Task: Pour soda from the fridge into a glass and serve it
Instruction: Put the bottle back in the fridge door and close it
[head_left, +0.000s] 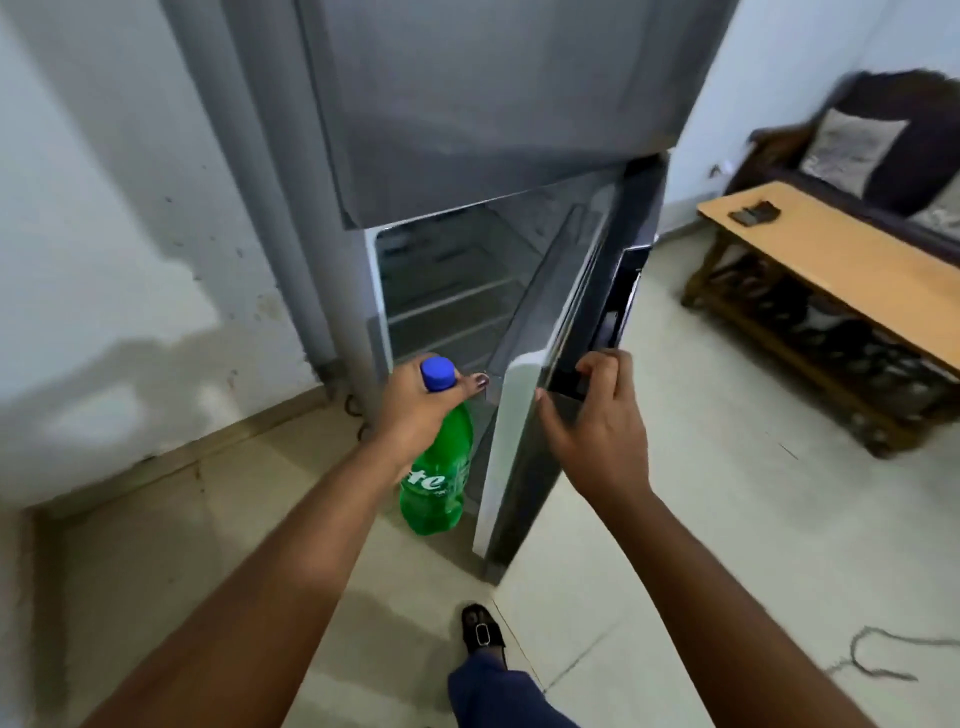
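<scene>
The green soda bottle (435, 478) is held by its neck in the left hand (415, 410), fingers closed just under the blue cap (437, 373), and it hangs upright in front of the open lower compartment of the grey fridge (467, 104). The lower door (524, 441) is gripped at its free edge by the right hand (592, 415), fingers hooked over the dark handle recess (thumb pressed against the pale inner face). The door stands partly open, its bottom corner close above the tiled floor (701, 519). Bare shelves are seen inside, though blurred. The bottle sits in the narrow gap between door edge and fridge body. To the right, open floor is left between the door and a wooden bench (831, 260). A dark shoe (483, 631) is planted just behind the door's lower corner.
</scene>
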